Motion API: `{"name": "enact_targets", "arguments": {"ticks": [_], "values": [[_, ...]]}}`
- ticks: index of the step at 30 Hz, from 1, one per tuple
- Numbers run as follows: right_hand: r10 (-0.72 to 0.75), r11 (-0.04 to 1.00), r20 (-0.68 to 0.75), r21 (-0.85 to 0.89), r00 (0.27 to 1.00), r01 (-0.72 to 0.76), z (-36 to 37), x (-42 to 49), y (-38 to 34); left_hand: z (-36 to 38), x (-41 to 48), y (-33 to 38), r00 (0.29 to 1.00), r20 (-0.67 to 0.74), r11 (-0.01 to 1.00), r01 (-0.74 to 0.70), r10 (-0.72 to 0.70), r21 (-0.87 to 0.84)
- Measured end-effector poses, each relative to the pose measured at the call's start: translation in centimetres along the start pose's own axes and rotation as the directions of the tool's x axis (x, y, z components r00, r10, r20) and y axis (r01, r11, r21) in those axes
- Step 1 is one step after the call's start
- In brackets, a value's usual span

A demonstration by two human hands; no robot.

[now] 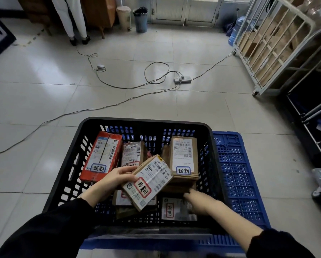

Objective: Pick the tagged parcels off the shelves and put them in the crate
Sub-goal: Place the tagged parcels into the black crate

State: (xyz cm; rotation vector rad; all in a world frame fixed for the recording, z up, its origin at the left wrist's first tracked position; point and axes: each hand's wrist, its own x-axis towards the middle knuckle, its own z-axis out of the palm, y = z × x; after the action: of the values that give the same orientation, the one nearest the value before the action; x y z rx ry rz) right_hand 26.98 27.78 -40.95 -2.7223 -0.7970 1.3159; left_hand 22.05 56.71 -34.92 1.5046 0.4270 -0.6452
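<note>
A black slotted crate [63,175] stands in front of me on a blue crate [237,175]. Inside lie several tagged parcels: a red box [102,155], a taped brown one [132,153], a tall cardboard box [183,157] and a flat parcel [174,209] at the bottom. My left hand [116,177] grips a small cardboard parcel with a red-framed tag [148,181], held tilted above the others. My right hand [198,202] reaches under the tall cardboard box, its fingers hidden beneath it.
Cables and a power strip [182,79] cross the tiled floor ahead. A white wheeled cage trolley [267,53] with cardboard boxes stands at the right, dark shelving [310,112] nearer. Two bins [141,19] and a person's legs [77,21] are at the back.
</note>
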Motion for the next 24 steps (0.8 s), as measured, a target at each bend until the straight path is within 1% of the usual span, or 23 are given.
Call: {"name": "enact_targets", "arguments": {"ticks": [2, 3, 5, 6, 8, 10, 11, 12, 13, 16, 18, 19, 21, 24], "values": [[-0.029, 0.999, -0.085, 0.034, 0.996, 0.032, -1.5, -1.9, -0.3, -0.1, -0.6, 0.3, 1.000, 0.027, 1.000, 0.014, -0.015, 0.023], [-0.034, 0.995, -0.134, 0.084, 0.990, 0.046, -2.2, -2.9, -0.4, -0.1, -0.8, 0.4, 0.999, 0.039, 0.999, 0.025, -0.027, 0.039], [-0.026, 0.963, -0.216, 0.258, 0.976, 0.083, -3.8, -5.0, -0.7, 0.2, -1.1, 0.8, 0.995, 0.073, 0.994, 0.059, -0.066, 0.089], [-0.016, 0.918, -0.227, 0.382, 0.974, 0.104, -4.4, -6.0, -0.8, 0.4, -1.2, 1.0, 0.990, 0.104, 0.991, 0.083, -0.093, 0.103], [-0.023, 0.769, -0.195, 0.624, 0.981, 0.142, -5.5, -7.9, -1.4, 1.3, -1.3, 1.6, 0.971, 0.197, 0.987, 0.113, -0.133, 0.110], [-0.039, 0.641, -0.165, 0.752, 0.986, 0.151, -6.0, -9.1, -2.4, 2.7, -1.1, 2.1, 0.951, 0.269, 0.985, 0.123, -0.152, 0.121], [-0.027, 0.613, -0.168, 0.776, 0.985, 0.149, -6.0, -9.4, -2.7, 3.6, -1.0, 2.3, 0.945, 0.282, 0.982, 0.129, -0.164, 0.139], [-0.006, 0.609, -0.178, 0.780, 0.984, 0.144, -5.9, -9.6, -2.9, 4.6, -0.7, 2.4, 0.945, 0.278, 0.979, 0.132, -0.171, 0.155], [0.024, 0.632, -0.191, 0.764, 0.981, 0.133, -5.7, -9.7, -3.0, 5.6, -0.4, 2.4, 0.952, 0.249, 0.975, 0.135, -0.176, 0.174], [0.135, 0.728, -0.211, 0.684, 0.968, 0.048, -4.7, -9.7, -2.7, 8.4, 0.4, 1.9, 0.986, 0.060, 0.965, 0.140, -0.157, 0.222], [0.202, 0.772, -0.206, 0.635, 0.957, -0.027, -3.9, -9.3, -2.5, 9.8, 0.8, 1.1, 0.987, -0.083, 0.974, 0.148, -0.135, 0.173], [0.227, 0.802, -0.205, 0.593, 0.952, -0.064, -3.5, -9.1, -2.5, 10.3, 1.0, 0.6, 0.985, -0.117, 0.977, 0.144, -0.126, 0.156], [0.266, 0.851, -0.199, 0.508, 0.943, -0.133, -2.9, -8.6, -2.3, 11.3, 1.4, -0.2, 0.985, -0.129, 0.976, 0.137, -0.116, 0.169], [0.306, 0.870, -0.155, 0.445, 0.939, -0.210, -2.4, -8.4, -1.9, 12.4, 1.7, -0.6, 0.990, -0.089, 0.972, 0.126, -0.110, 0.199]]}}
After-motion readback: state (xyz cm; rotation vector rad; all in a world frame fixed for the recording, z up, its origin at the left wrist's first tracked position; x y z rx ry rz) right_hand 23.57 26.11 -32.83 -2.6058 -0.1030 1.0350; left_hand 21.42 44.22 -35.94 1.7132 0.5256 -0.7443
